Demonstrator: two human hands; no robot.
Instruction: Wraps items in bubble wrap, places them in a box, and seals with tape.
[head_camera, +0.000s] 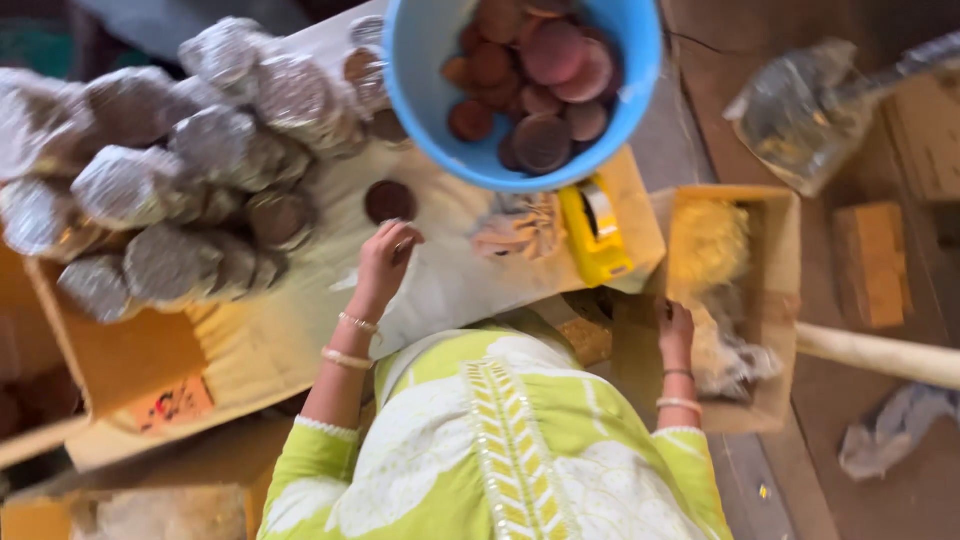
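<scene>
My left hand (385, 258) is raised over a white sheet (440, 290), its fingers curled together just below a single dark brown disc (390, 200). A dark bit shows between the fingertips; what it is I cannot tell. My right hand (676, 330) reaches into an open cardboard box (775, 300), where it rests by yellow shredded filling (706, 240) and crumpled clear wrap (735, 365). Its fingertips are hidden. A blue bowl (420, 60) full of brown and reddish discs stands beyond the sheet.
Several foil-wrapped stacks of discs (170, 190) are heaped at the left on a cardboard flap (130, 360). A yellow tape dispenser (595, 230) lies by the bowl. A pale pole (880, 355), a clear bag (800, 110) and a wooden block (872, 262) lie at the right.
</scene>
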